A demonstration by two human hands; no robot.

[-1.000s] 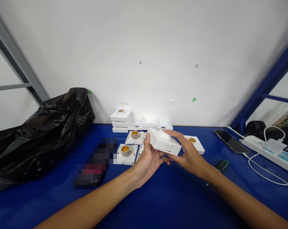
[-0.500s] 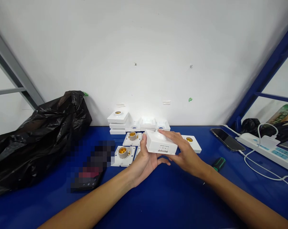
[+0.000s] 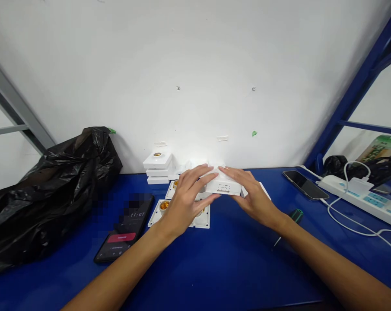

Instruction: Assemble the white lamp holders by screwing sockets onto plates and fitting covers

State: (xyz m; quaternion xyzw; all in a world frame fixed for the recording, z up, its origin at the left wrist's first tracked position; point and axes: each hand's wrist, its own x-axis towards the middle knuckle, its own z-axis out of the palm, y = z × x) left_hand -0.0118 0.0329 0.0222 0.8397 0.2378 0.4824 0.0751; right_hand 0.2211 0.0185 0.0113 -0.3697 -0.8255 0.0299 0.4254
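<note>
A square white lamp holder [image 3: 224, 187] is held up in front of me, its slotted side towards me. My left hand [image 3: 182, 201] grips its left side, fingers across the top and thumb below. On its right side my right hand [image 3: 255, 196] has it in a similar hold. Under and beyond my left hand lie open white base plates [image 3: 201, 221] with brass screw sockets [image 3: 164, 206], partly hidden. Another white lamp holder [image 3: 264, 192] shows behind my right hand. At the back left stands a stack of lamp holders [image 3: 158, 166]; white covers beside it are mostly hidden.
A phone with a lit screen [image 3: 130, 226] lies left of my forearm, near a black plastic bag [image 3: 81, 172]. A green-handled screwdriver [image 3: 295, 216] lies by my right forearm. Further right are another phone [image 3: 305, 185], a power strip [image 3: 360, 195] and white cables.
My left hand has shifted from cradling the lamp holder underneath to gripping it from its left side and top. The lamp holder now sits more level and square to me. My view has swung slightly right.
</note>
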